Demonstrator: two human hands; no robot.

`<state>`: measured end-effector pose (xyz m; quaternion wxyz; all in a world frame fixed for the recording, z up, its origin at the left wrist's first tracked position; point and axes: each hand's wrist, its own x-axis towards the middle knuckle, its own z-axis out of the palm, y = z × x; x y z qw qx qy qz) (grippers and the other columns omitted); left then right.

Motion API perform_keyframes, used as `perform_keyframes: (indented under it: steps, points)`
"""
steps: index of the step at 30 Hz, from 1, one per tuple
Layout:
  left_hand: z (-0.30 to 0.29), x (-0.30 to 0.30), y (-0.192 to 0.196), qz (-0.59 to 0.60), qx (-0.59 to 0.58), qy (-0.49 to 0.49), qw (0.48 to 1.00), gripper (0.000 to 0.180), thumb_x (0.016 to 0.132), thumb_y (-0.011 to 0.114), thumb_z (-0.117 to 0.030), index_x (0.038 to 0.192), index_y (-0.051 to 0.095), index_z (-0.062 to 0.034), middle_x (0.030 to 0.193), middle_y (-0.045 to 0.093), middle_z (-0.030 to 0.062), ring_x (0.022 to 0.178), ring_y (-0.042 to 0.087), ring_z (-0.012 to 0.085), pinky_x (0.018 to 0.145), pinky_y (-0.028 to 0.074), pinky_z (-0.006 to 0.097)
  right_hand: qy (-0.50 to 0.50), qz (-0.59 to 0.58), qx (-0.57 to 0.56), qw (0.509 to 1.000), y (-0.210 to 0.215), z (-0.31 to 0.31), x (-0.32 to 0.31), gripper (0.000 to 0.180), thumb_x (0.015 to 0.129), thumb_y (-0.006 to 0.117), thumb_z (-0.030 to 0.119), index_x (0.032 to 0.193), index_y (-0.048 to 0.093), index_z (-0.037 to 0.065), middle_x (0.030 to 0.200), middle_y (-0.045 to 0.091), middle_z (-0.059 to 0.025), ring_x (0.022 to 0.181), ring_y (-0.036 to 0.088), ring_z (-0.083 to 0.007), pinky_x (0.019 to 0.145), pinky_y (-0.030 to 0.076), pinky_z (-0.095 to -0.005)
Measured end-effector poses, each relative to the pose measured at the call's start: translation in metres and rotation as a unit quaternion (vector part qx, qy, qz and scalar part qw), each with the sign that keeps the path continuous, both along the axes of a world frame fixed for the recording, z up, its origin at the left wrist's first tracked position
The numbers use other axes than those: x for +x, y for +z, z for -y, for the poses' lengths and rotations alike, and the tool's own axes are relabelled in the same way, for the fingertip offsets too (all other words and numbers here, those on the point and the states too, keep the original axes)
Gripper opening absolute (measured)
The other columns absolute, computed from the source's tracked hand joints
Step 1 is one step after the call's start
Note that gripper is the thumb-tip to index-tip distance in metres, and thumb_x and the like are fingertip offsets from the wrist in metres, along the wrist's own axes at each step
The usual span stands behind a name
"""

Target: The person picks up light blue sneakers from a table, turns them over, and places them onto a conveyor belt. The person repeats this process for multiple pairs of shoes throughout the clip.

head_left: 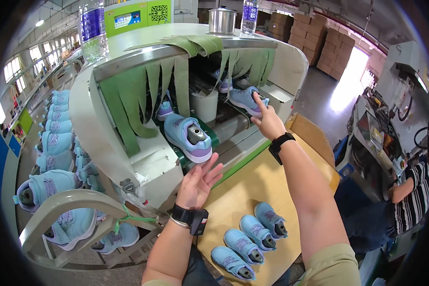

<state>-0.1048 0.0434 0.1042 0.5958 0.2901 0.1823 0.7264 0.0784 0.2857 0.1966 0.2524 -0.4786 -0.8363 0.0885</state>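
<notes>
My left hand (pixel 201 182) is open, palm up, with fingers spread just below the heel of a light blue and lilac shoe (pixel 182 136). That shoe rests on the left green belt at the mouth of a white machine (pixel 83 97), a grey last showing in its opening. My right hand (pixel 270 123) has its thumb and index finger around the heel of a second light blue shoe (pixel 243 99) on the right side of the mouth. Deeper in, partly hidden by green fringed strips (pixel 143 86), are a lilac-heeled shoe (pixel 165 110) and another shoe (pixel 225 86).
Several light blue shoes with lasts (pixel 243 245) stand in a row on the tan board (pixel 276 186) before me. A metal rack (pixel 57 209) at left holds many more. A pot (pixel 222 21) and water bottles (pixel 249 18) stand on the machine. At right, a person in stripes (pixel 412 200) works.
</notes>
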Motion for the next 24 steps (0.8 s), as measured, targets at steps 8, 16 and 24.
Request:
perform_keyframes:
  steps: [8,16,24]
  points:
    - [0.012,-0.006,-0.031,-0.105,-0.154,-0.047,0.981,0.050,0.102,0.055,-0.030,0.143,0.045,-0.0027,0.140,0.055,0.0180,0.121,0.060,0.0298,0.104,0.044,0.041,0.191,0.102,-0.117,0.969,-0.037,0.095,0.102,0.055,0.094,0.065,0.030,0.144,0.049,0.013,0.143,0.051,-0.0224,0.132,0.048,-0.0374,0.109,0.040,-0.0433]
    - [0.021,0.011,-0.041,-0.201,-0.231,-0.091,0.948,0.043,0.103,0.053,-0.027,0.138,0.050,-0.0025,0.133,0.061,0.0159,0.118,0.062,0.0261,0.099,0.047,0.037,0.035,0.264,-0.249,0.931,-0.189,0.261,0.293,0.085,0.082,0.074,0.044,0.149,0.035,0.009,0.157,0.022,-0.0291,0.142,0.023,-0.0531,0.113,0.034,-0.0509]
    - [0.021,0.023,-0.057,-0.204,-0.254,-0.121,0.938,0.042,0.102,0.055,-0.029,0.136,0.052,-0.0036,0.131,0.063,0.0137,0.115,0.064,0.0227,0.096,0.049,0.034,-0.088,0.210,-0.337,0.914,-0.178,0.285,0.261,0.113,0.068,0.084,0.056,0.157,0.025,0.017,0.163,0.010,-0.0243,0.148,0.007,-0.0507,0.112,0.020,-0.0677]
